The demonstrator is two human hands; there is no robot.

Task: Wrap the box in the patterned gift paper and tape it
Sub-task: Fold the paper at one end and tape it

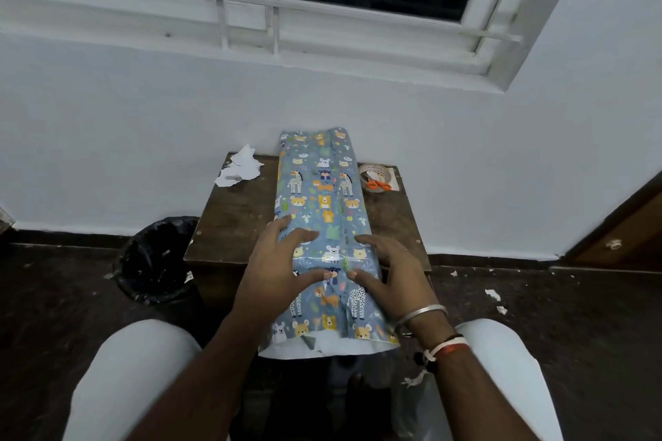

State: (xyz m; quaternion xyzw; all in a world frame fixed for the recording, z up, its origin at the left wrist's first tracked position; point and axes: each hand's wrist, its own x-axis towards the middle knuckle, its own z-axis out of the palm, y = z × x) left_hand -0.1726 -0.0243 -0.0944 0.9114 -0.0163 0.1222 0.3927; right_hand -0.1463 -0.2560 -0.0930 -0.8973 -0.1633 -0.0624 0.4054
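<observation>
The box lies lengthwise on the small brown table [233,222], fully covered by blue gift paper with cartoon animals [322,197]; a seam runs down its top right of the middle. The paper's near end hangs open past the table edge, showing its white inside. My left hand [279,265] lies flat on the paper's left part, fingers spread, thumb pointing at the seam. My right hand [385,272] presses the right part, its thumb meeting the left thumb at the seam. A roll of tape [372,172] and orange-handled scissors [378,185] sit at the table's far right corner.
Crumpled white paper scraps [238,170] lie at the table's far left corner. A black bin [157,258] stands on the floor left of the table. The wall and a barred window are right behind. Small paper bits litter the dark floor on the right.
</observation>
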